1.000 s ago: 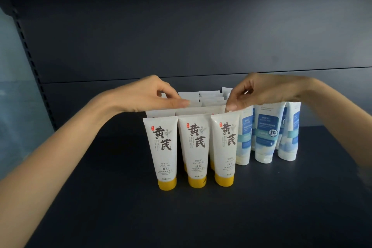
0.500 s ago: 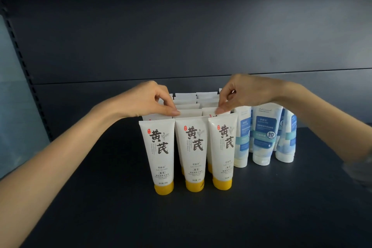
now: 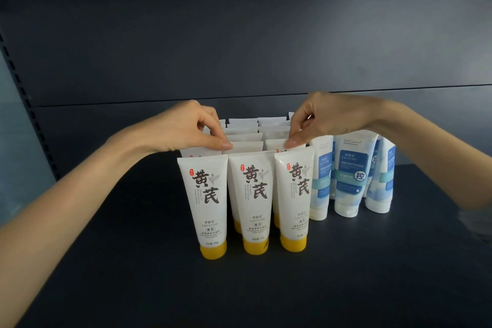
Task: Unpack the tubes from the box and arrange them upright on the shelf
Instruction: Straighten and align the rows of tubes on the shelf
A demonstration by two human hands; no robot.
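Dark shelf (image 3: 133, 287) holds yellow-capped tubes (image 3: 251, 194) upright, caps down; left hand (image 3: 183, 128) and right hand (image 3: 327, 117), each grip pinching a second-row tube's crimp.

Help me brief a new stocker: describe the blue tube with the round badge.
On the dark shelf, find the yellow-capped white tubes. Right of them stand blue tubes; the front middle one alone faces forward, showing its whole round badge.

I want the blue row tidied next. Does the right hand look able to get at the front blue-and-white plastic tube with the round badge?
Probably yes: the right hand is close above that blue-and-white tube, whose front is unobstructed. It must first release the white yellow-capped tube it pinches.
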